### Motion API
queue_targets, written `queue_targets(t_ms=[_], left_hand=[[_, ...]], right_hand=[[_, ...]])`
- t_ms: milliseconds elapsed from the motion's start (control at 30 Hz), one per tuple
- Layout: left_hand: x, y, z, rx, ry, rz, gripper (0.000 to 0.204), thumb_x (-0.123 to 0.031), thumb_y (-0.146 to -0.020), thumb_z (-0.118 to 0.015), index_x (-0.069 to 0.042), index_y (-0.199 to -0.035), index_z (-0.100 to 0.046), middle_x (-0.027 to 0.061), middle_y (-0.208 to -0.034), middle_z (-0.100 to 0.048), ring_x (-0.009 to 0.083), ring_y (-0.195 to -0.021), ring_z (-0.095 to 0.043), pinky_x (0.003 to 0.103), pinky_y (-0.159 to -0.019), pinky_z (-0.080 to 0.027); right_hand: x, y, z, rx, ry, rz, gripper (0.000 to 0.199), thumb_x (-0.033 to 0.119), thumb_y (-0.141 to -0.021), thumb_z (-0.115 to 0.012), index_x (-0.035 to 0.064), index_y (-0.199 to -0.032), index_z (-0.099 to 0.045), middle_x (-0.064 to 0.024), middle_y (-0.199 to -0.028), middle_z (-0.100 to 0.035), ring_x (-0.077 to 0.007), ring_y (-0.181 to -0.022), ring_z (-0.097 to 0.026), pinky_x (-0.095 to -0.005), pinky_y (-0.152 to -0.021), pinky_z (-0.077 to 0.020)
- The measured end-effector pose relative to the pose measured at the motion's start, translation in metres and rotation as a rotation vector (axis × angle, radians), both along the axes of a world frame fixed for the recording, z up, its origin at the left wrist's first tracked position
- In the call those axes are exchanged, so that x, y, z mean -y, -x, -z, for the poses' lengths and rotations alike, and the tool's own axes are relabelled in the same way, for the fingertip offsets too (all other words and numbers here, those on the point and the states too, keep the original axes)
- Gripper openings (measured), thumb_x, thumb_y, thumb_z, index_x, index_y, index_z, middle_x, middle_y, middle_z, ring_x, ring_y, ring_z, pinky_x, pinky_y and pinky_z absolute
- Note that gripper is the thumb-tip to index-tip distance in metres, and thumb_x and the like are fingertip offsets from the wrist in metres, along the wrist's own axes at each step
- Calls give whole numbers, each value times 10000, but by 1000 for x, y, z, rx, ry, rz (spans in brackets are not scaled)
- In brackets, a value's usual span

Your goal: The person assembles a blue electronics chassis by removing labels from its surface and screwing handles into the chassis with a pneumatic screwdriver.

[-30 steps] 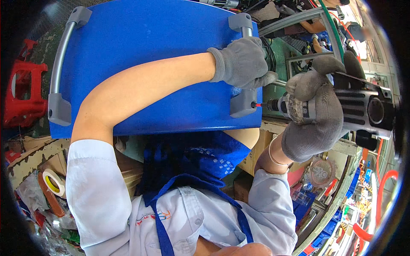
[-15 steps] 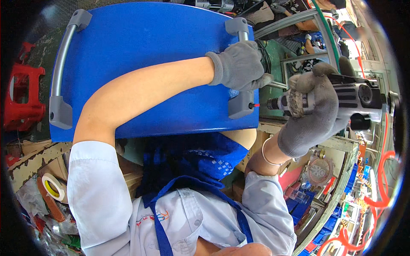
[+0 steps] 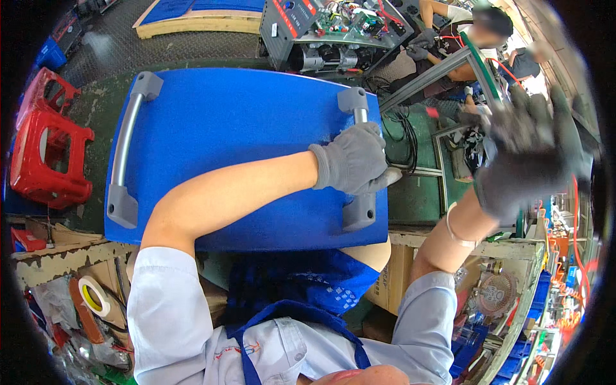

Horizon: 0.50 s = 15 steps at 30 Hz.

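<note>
A blue panel (image 3: 244,115) lies across my lap, with a handle of silver bar and grey end blocks at each side. My left hand (image 3: 356,160), in a grey glove, is closed around the bar of the right handle (image 3: 359,215), hiding most of it. The left handle (image 3: 125,144) is untouched. Away from the panel, at the right, my gloved right hand (image 3: 529,147) is raised with fingers apart, smeared by motion. A dark shape (image 3: 585,144) beside it is too blurred to name.
Red plastic stools (image 3: 48,157) stand at the left. A machine with exposed circuit boards (image 3: 333,32) is beyond the panel. Metal frames (image 3: 427,80) and black cables (image 3: 404,138) lie at the right, near a co-worker (image 3: 449,58). A tape roll (image 3: 94,296) sits in the lower-left tray.
My right hand has swung up and right from the right handle's near block; the power screwdriver it held there is no longer clearly visible. My left hand keeps its hold. The view has shifted.
</note>
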State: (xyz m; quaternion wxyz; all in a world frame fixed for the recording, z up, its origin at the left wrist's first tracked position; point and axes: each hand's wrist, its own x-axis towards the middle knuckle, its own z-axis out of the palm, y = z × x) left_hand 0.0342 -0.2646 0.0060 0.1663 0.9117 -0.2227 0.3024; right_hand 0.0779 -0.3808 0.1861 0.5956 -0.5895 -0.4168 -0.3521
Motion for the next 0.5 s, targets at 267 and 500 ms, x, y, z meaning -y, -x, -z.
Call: queue_targets(t_ms=[267, 500], left_hand=[[-1, -5, 0, -19, 9, 29, 486, -342, -866, -540, -119, -435, -526, 72, -457, -493, 256, -553, -523, 395, -713, -448], [-3, -4, 3, 6, 10, 11, 574, -424, -927, -455, -150, -432, -557, 76, -471, -520, 252, -517, -559, 390, -705, -455]], right_hand=[[-86, -79, 42, -327, -7, -421, 156, 41, -849, -600, -32, -982, -632, -103, -795, -674, -154, -648, -658, -248, -585, -533], [-104, -73, 66, -261, 21, -565, 170, 19, -819, -615, -14, -980, -572, -87, -748, -666, -135, -623, -637, -250, -562, -510]])
